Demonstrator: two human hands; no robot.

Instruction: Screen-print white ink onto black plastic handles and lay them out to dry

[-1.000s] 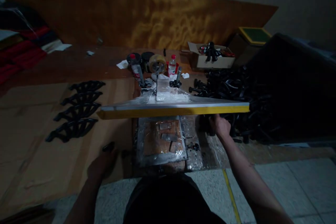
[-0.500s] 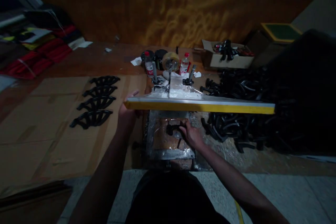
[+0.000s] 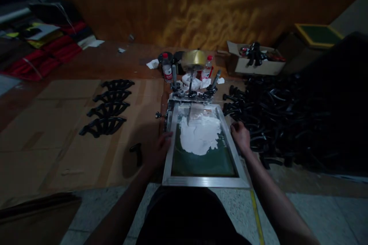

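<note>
A screen-printing frame [image 3: 205, 182] lies in front of me, silver-edged with green mesh. A patch of white ink [image 3: 199, 136] covers the mesh's upper part, with a blurred pale squeegee [image 3: 198, 111] at its far end. My left hand [image 3: 161, 148] is at the frame's left edge, fingers closed against it, dim and partly in shadow. Beside the right edge my right hand [image 3: 241, 136] has curled fingers; whether anything is in them is hidden. A black curved piece [image 3: 138, 154] lies on the cardboard left of my left hand. The base beneath the screen is mostly covered.
Rows of black curved parts [image 3: 106, 108] lie on the cardboard [image 3: 63, 122] at left. A heap of similar parts [image 3: 270, 103] fills the right side. Behind the screen stand clamps [image 3: 211, 90], a tape roll [image 3: 194, 58] and two bottles [image 3: 167, 69]. A carton [image 3: 258, 67] stands at back right.
The raised screen has come down flat over the base. My right hand has moved from a black part on the base to the screen's right side. My left hand has come down and nearer.
</note>
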